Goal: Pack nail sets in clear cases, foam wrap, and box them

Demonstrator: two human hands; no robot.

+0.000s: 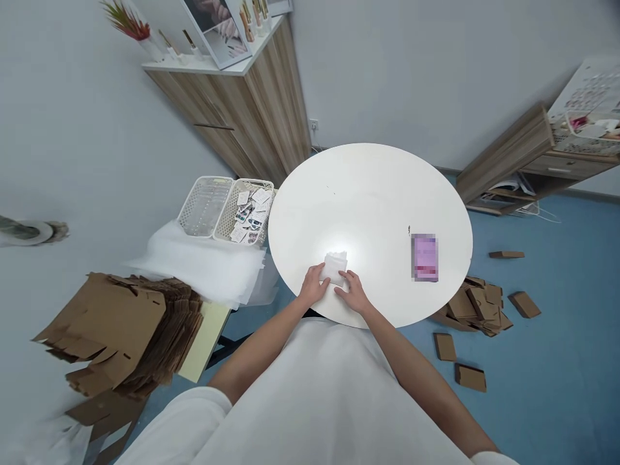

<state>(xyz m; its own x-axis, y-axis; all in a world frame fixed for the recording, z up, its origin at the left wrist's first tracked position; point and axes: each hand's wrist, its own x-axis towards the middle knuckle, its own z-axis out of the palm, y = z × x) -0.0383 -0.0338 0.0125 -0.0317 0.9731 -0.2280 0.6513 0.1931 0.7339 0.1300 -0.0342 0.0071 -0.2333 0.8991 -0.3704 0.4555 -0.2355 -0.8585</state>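
white packet (334, 266) lies by the table's (368, 187) near edge; your left hand (313, 285) and right hand (354, 293) touch its sides, whether gripping i cannot tell.

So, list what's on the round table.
A white packet, left hand and right hand touching it; a pixelated purple item; dark specks. Anything beneath the packet and item is covered.

Head view, steeply downward, apparently wide.
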